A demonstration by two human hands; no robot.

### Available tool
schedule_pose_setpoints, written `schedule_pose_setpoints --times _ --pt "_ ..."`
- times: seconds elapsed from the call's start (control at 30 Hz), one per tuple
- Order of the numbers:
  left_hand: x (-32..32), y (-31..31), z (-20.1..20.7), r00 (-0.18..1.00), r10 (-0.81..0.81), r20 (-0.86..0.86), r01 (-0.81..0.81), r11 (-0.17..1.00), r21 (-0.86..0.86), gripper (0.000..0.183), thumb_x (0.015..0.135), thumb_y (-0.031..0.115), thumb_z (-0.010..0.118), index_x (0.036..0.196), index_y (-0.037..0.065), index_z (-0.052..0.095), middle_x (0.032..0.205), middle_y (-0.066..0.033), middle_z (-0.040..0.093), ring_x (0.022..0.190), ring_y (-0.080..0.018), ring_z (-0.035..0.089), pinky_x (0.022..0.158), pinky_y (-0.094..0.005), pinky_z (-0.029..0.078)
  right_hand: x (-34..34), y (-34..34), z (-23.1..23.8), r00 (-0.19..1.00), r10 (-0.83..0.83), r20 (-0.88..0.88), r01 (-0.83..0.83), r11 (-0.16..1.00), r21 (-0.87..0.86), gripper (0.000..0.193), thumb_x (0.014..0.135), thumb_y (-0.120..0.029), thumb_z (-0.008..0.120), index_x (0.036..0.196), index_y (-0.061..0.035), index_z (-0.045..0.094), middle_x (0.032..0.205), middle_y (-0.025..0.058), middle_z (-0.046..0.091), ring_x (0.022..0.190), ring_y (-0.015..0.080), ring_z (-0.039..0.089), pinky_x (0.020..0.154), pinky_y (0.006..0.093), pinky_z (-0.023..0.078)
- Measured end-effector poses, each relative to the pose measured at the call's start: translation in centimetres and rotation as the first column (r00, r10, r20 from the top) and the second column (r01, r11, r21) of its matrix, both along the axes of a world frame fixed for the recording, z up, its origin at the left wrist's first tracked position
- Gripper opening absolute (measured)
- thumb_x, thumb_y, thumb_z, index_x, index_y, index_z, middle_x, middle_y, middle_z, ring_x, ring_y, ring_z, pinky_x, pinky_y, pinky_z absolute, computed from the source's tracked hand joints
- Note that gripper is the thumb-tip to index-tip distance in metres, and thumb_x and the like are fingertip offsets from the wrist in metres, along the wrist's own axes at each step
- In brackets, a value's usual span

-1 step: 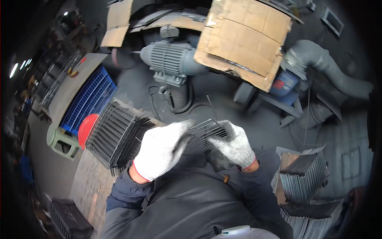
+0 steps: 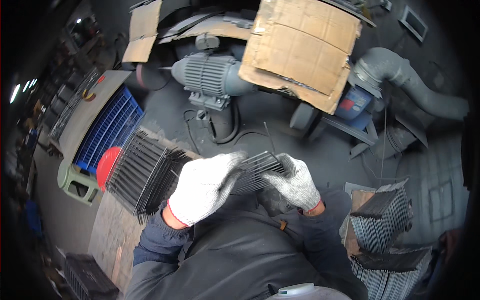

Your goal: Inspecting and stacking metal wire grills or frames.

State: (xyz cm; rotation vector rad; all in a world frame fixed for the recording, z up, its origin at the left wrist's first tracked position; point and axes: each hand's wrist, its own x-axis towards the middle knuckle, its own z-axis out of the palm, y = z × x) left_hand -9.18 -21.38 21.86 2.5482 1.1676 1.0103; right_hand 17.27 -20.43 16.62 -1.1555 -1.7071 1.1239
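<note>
Both my hands wear white knit gloves with red cuffs. Between them, in front of my body, is a dark wire rack of thin parallel bars. My left hand is closed round its left side, fingertips partly hidden behind the glove's back. At the other side my right hand grips the rack's edge, thumb toward the bars. A large stack of similar dark wire racks stands just left of my left hand, on a wooden board.
Ahead stands a grey motor on a pedestal, beside a cardboard-covered machine with a thick duct. At left are a blue crate, a red round object and a green stool. More stacked racks stand at right.
The surroundings have shifted slightly left in the picture, most clearly the motor and the cardboard. Both hands keep the same hold on the wire rack.
</note>
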Motion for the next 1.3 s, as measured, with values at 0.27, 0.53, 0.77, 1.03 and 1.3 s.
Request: schedule_pose_setpoints --times 0.27,0.53,0.77,1.03,1.3 --pt "7.2 4.9 -6.6 0.84 0.059 0.539 -0.237 0.934 0.267 0.104 0.078 0.006 0.093 0.165 0.007 0.035 0.168 -0.0224 0.035 0.152 -0.0352 0.042 0.128 -0.0466 0.034 5.8 -4.1 -7.6 0.533 -0.529 -0.66 0.597 0.788 -0.15 0.029 0.104 -0.003 0.071 0.131 -0.0008 0.064 0.121 0.0112 0.075 0.104 0.0204 0.074 0.092 0.0361 0.062" --pt "13.4 4.1 -16.4 0.512 0.3 0.805 0.651 0.475 -0.592 0.066 0.103 0.009 0.072 0.158 -0.001 0.038 0.148 -0.0184 0.058 0.131 -0.025 0.062 0.107 -0.0379 0.055 5.3 -5.3 -10.6 0.066 -0.472 -0.879 0.494 0.781 -0.383 0.029 0.111 -0.019 0.064 0.136 -0.0035 0.058 0.141 0.0181 0.065 0.126 0.0387 0.069 0.11 0.0583 0.057" --pt "11.4 7.8 -16.4 0.464 0.472 0.75 0.626 0.424 -0.654 0.014 0.11 0.01 0.06 0.122 0.002 0.055 0.094 -0.0121 0.071 0.076 -0.0202 0.071 0.071 -0.0339 0.061 5.3 -6.3 -11.1 0.206 -0.831 -0.518 0.472 0.547 -0.691 0.034 0.109 -0.016 0.065 0.14 -0.0016 0.062 0.135 0.0159 0.066 0.124 0.0336 0.068 0.107 0.0534 0.057" --pt "8.2 11.9 -20.0 0.615 0.46 0.641 0.625 0.211 -0.751 0.017 0.107 0.011 0.065 0.122 0.006 0.058 0.09 -0.0095 0.073 0.067 -0.0185 0.07 0.06 -0.0327 0.061 9.3 -2.6 -10.4 0.592 -0.736 -0.329 0.615 0.676 -0.406 0.044 0.101 -0.005 0.074 0.142 -0.0009 0.06 0.124 0.0096 0.072 0.111 0.016 0.07 0.096 0.0324 0.06" --pt "11.5 15.6 -21.6 0.662 0.461 0.591 0.502 0.313 -0.806 0.022 0.105 0.01 0.069 0.123 0.002 0.057 0.094 -0.0086 0.072 0.071 -0.0172 0.071 0.063 -0.0332 0.063 12.4 2.4 -12.4 0.629 -0.698 -0.343 0.388 0.664 -0.639 0.032 0.102 -0.008 0.072 0.133 -0.0009 0.069 0.117 0.0056 0.076 0.101 0.0134 0.071 0.091 0.0288 0.059"
